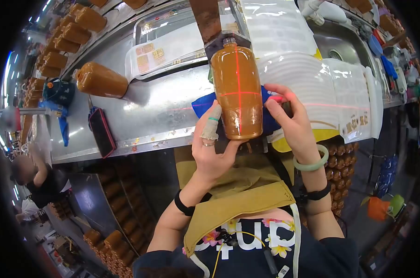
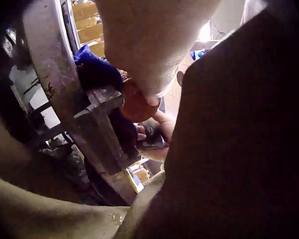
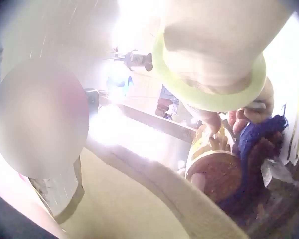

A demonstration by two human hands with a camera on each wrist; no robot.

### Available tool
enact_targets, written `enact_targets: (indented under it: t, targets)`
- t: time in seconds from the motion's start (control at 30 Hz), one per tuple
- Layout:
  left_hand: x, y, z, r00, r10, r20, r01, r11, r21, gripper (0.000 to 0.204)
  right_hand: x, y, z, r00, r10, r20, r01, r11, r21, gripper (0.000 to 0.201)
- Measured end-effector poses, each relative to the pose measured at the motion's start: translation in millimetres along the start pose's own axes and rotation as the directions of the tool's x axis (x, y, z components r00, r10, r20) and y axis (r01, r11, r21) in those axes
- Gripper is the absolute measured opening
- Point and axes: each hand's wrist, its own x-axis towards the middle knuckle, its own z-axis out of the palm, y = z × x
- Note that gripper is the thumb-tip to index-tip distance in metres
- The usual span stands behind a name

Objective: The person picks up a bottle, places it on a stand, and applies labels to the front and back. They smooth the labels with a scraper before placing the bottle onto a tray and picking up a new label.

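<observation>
A brown glazed bottle lies on a blue cloth, its neck against a dark metal bracket. Red laser lines cross on its side. My left hand holds the bottle's lower left side near the base, one finger wrapped in pale tape. At its right edge is my right hand, fingers bent, thumb tip close to the glaze. A small dark, shiny thing shows within the right hand's curled fingers; I cannot tell what it is. In the right wrist view the bottle's round base faces the camera.
Another brown bottle lies on the metal bench to the left, near a phone. A tray with gold labels stands behind. Clear plastic sheets cover the right, beside a sink. Several bottles are stacked below the bench.
</observation>
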Motion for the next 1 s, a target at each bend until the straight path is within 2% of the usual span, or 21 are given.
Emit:
enact_targets:
  t: [0.07,0.13,0.23,0.27,0.33,0.47,0.53,0.57,0.63,0.67,0.73,0.77,0.93,1.0]
  targets:
    - [-1.9,-1.7,1.8,1.000,0.016,-0.002,-0.016,1.000,0.023,0.077,-5.1,-4.1,6.8,0.996,-0.072,0.052,0.074,0.997,-0.027,0.044]
    - [-3.8,-3.3,0.8,0.999,0.036,-0.002,-0.035,0.998,0.050,0.076,-3.1,2.3,8.0,0.996,-0.079,0.030,0.081,0.994,-0.078,0.044]
    - [-4.6,-4.2,1.7,0.996,0.091,-0.003,-0.090,0.991,0.104,0.074,0.1,-1.0,7.2,0.999,0.009,0.034,-0.013,0.996,0.093,0.056]
    - [-4.8,-3.9,2.1,0.995,0.097,-0.004,-0.096,0.990,0.105,0.073,-0.4,0.4,8.4,0.999,0.011,0.033,-0.014,0.996,0.094,0.056]
    - [-4.9,-3.5,3.0,0.995,0.104,-0.001,-0.103,0.989,0.104,0.073,-2.2,4.1,9.7,0.998,-0.047,0.032,0.048,0.997,-0.059,0.057]
    - [-4.2,-3.8,2.5,0.991,0.131,0.003,-0.131,0.982,0.135,0.074,-2.3,2.4,11.5,0.998,-0.045,0.033,0.045,0.999,-0.016,0.058]
    - [-3.8,-2.2,3.3,0.991,0.131,0.011,-0.131,0.982,0.138,0.075,-2.6,2.8,8.8,0.999,-0.024,0.049,0.028,0.996,-0.080,0.058]
    - [-3.7,1.2,4.1,0.989,0.147,0.014,-0.147,0.968,0.203,0.077,-3.3,1.2,8.3,0.999,-0.024,0.047,0.028,0.996,-0.079,0.058]
    - [-2.3,8.1,5.3,0.986,0.167,0.021,-0.166,0.950,0.264,0.078,-4.6,-3.6,7.4,0.999,-0.004,0.042,0.000,0.995,0.097,0.051]
    - [-1.4,12.1,5.5,0.987,0.146,0.061,-0.158,0.933,0.322,0.078,-4.8,-2.5,5.4,0.999,-0.005,0.040,0.001,0.995,0.098,0.051]
    - [1.8,16.8,6.1,0.987,0.125,0.100,-0.154,0.913,0.378,0.079,-5.4,4.2,-3.7,0.996,0.043,-0.083,-0.018,0.959,0.284,0.044]
    - [3.4,18.3,6.7,0.982,0.130,0.139,-0.178,0.885,0.430,0.080,-4.9,12.2,-10.3,0.992,-0.060,-0.110,0.080,0.979,0.185,0.040]
    - [17.3,27.8,14.3,0.961,0.147,0.233,-0.248,0.830,0.499,0.081,-8.8,-6.1,-6.6,0.978,-0.163,-0.130,0.186,0.962,0.198,0.038]
    - [20.4,27.6,14.8,0.964,0.148,0.221,-0.235,0.864,0.445,0.077,-8.2,-10.7,-4.7,0.937,-0.294,-0.187,0.304,0.952,0.025,0.036]
